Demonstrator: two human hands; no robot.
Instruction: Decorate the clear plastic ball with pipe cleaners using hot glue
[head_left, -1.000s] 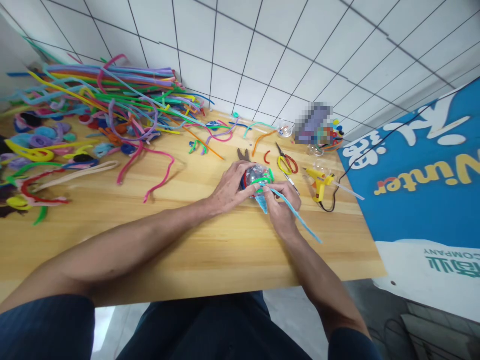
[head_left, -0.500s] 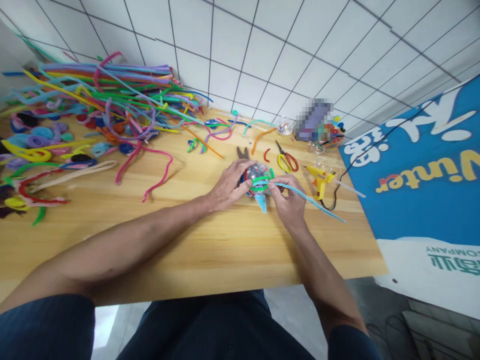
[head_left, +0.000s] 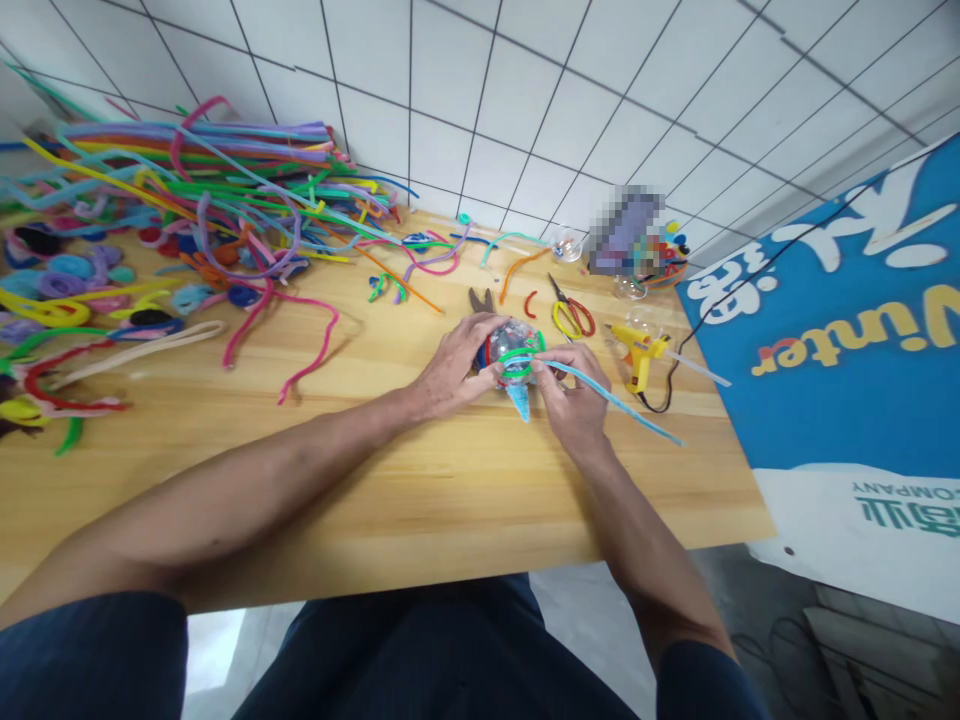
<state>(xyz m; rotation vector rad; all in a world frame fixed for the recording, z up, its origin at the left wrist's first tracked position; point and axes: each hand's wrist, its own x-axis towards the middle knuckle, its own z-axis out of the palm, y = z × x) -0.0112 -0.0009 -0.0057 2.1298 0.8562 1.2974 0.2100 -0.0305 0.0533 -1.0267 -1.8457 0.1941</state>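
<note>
Between my hands sits a clear ball (head_left: 507, 340) trimmed with pipe cleaners: a red and blue band on its left, a green loop (head_left: 538, 343) and a light blue pointed piece (head_left: 519, 402) at its front. My left hand (head_left: 463, 365) is wrapped round the ball's left side, its thumb at the front by the green loop. In my right hand (head_left: 576, 398) a light blue pipe cleaner (head_left: 630, 408) is pinched. One end of it lies along the green loop near my left thumb, and the long free end trails out to the right.
Behind the ball lie pliers (head_left: 481, 300) and scissors (head_left: 573, 312). A yellow glue gun (head_left: 637, 362) with a cord rests to the right. A big heap of coloured pipe cleaners (head_left: 225, 190) fills the back left. Clear balls (head_left: 565, 244) stand near the tiled wall.
The view has shifted slightly, moving the table items a little to the left. My hands keep the same hold on the ball and the light blue pipe cleaner.
</note>
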